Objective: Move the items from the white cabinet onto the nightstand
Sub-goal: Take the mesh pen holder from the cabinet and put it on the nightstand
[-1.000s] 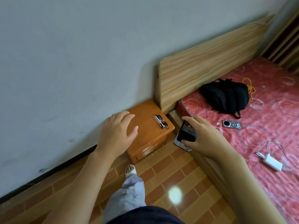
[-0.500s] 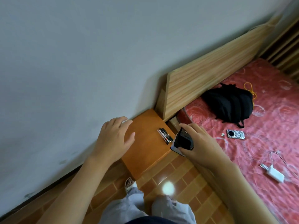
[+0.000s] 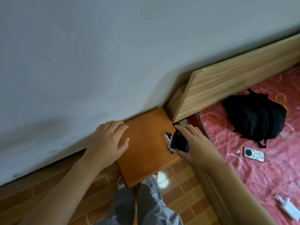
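Observation:
An orange-brown wooden nightstand (image 3: 146, 158) stands against the grey wall beside the bed. My right hand (image 3: 194, 143) grips a black phone (image 3: 178, 141) with a white edge, holding it over the nightstand's right side. The phone partly covers a few dark pens (image 3: 167, 136) that lie on the top. My left hand (image 3: 108, 142) hovers open, fingers spread, over the nightstand's left edge and holds nothing. The white cabinet is out of view.
A wooden headboard (image 3: 235, 82) rises right of the nightstand. On the red bedspread (image 3: 259, 168) lie a black backpack (image 3: 254, 116), a patterned phone (image 3: 254, 154) and a white charger (image 3: 289, 208). My legs and a sandal (image 3: 121, 182) stand on the brick-tile floor.
I have stepped closer, so the nightstand now lies right below me. My right hand has brought the phone leftward from beside the bed to above the pens. My left hand stays open.

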Available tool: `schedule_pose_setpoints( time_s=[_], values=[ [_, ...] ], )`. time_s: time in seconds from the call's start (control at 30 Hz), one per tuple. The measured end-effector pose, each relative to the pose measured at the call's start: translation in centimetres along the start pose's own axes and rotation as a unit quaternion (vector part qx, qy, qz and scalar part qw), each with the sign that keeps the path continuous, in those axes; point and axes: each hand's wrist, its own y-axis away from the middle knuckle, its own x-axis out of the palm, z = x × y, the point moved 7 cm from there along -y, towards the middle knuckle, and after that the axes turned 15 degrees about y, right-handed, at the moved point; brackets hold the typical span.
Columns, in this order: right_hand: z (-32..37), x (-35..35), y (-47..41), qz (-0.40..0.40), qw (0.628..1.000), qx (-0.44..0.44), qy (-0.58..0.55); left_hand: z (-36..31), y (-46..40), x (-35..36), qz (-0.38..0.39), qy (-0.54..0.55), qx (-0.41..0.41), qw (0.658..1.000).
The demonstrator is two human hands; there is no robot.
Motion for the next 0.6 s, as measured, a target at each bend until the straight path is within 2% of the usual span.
schedule_pose_setpoints(
  time_s=[0.6],
  values=[
    [-7.7, 20.3, -17.8, 0.055, 0.991, -0.116, 0.047, 8.0, -8.2, 20.0, 0.054, 0.006, -0.046, 0.997]
  ],
)
